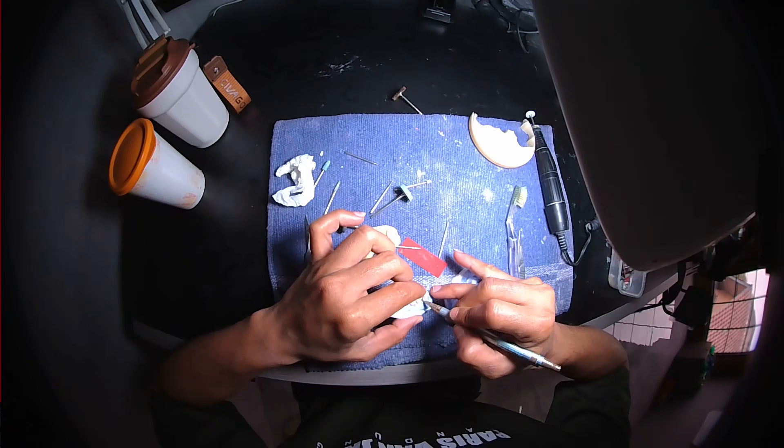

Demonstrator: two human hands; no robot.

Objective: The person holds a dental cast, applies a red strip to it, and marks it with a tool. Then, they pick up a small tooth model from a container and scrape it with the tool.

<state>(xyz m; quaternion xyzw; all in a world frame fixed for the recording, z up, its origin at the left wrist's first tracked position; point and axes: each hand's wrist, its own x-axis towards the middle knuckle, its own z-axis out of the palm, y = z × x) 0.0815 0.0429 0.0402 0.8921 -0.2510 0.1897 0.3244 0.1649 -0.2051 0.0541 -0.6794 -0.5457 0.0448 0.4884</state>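
Note:
My left hand is closed around a small white piece that looks like a plaster dental model, mostly hidden under the fingers. My right hand grips a slim pen, its tip right at the model's edge. A red strip lies on the blue cloth just beyond the two hands. Another white piece shows past my left fingers. Several thin rotary bits lie farther out, one of them with a green wheel.
A white plaster arch sits on the cloth's left. To the right are a cut white disc, a toothbrush and a black corded handpiece. Two lidded cups stand at the left. A large dark panel overhangs the right side.

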